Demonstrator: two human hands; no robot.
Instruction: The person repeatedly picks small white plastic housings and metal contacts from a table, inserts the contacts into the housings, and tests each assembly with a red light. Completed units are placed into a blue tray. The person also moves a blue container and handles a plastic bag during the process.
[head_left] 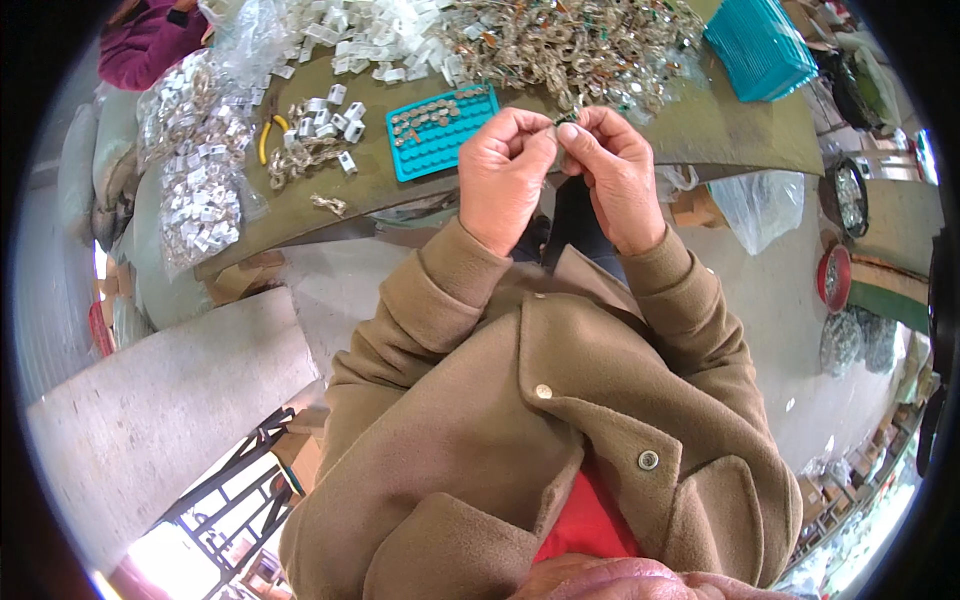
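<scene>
Over the table's front edge, my left hand (506, 172) and my right hand (618, 172) meet with fingertips pinched together. Between them is a small part with a dark green bit (567, 117); its kind is too small to make out, and my fingers cover most of it. Just left of my left hand lies a turquoise tray (440, 162) with rows of small pockets. Small round pieces (428, 118) sit in its far rows. Beyond my hands spreads a large heap of tangled clear-brown coiled parts (570, 50) with green and orange bits.
Small white plastic blocks (370, 35) are heaped at the back, with more beside yellow-handled pliers (265, 140). A clear bag of parts (200, 200) hangs over the left edge. Stacked turquoise trays (762, 48) stand back right. A person's purple sleeve (150, 45) shows far left.
</scene>
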